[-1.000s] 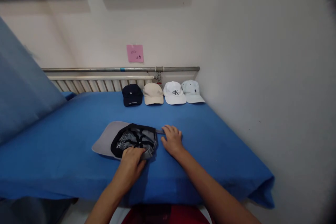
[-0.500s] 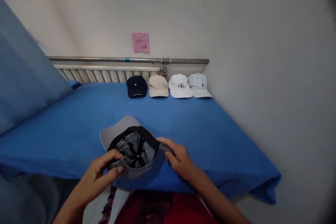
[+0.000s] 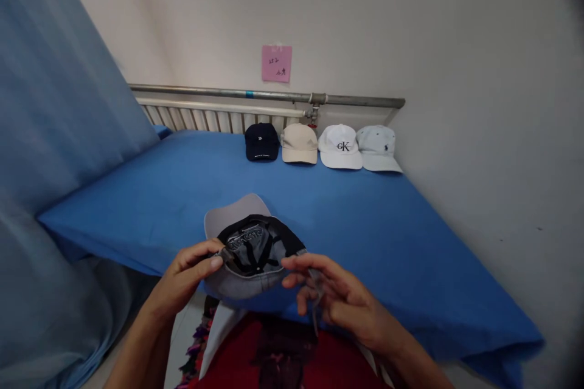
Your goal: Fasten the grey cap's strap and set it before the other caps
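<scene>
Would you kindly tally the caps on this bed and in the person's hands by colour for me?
Grey cap: 1
Dark cap: 1
Beige cap: 1
Whitish caps: 2
Total: 5

From the cap (image 3: pixel 255 249) at the near edge of the bench (image 3: pixel 365 225), I see a row of four caps (image 3: pixel 328 149) between twelve and two o'clock, the radiator (image 3: pixel 196 117) behind, the curtain (image 3: pixel 82 85) at ten.
</scene>
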Demonstrator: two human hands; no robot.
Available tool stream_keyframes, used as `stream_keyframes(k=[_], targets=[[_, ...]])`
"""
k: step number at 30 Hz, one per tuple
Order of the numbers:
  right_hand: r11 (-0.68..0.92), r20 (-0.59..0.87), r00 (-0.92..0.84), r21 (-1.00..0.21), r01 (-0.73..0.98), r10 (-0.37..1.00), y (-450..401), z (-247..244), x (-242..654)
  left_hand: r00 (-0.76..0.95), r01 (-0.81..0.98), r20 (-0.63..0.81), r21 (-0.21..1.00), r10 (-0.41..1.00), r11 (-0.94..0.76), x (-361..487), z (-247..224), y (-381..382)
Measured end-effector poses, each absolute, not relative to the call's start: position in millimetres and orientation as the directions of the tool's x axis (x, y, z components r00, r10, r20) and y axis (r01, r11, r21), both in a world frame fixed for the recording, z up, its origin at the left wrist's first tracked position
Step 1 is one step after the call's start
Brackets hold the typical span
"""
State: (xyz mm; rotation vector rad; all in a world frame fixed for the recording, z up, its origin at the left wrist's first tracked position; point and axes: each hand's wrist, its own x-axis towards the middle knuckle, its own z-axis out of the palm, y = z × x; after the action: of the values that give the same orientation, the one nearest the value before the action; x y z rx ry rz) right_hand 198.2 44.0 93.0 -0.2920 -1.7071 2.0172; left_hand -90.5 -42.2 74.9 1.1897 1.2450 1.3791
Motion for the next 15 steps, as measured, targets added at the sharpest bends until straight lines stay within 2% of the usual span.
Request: stream_keyframes(k=[4, 9, 11, 15], targets=[[0.246, 0.24, -0.807, -0.962, -0.122, 0.539, 39, 101, 188, -0.098, -0.033, 0.015, 0.999, 0.995, -0.018, -90, 72, -42], [0.53, 0.374, -0.776, -0.846, -0.061, 0.508, 36, 107, 187, -0.039, -0.056, -0.039, 0.998, 0.998, 0.037, -88, 65, -43], [0.651, 0.404, -0.769, -0.759, 0.021, 0.496, 35, 112, 190, -0.051, -0.077, -0.054, 0.996, 0.997, 0.05, -87, 64, -43], [0.858, 0.54, -0.719, -0.491, 0.152, 0.437, 31, 127, 191, -0.066, -0.059, -0.041, 0.998, 0.997, 0.037, -81, 68, -39]])
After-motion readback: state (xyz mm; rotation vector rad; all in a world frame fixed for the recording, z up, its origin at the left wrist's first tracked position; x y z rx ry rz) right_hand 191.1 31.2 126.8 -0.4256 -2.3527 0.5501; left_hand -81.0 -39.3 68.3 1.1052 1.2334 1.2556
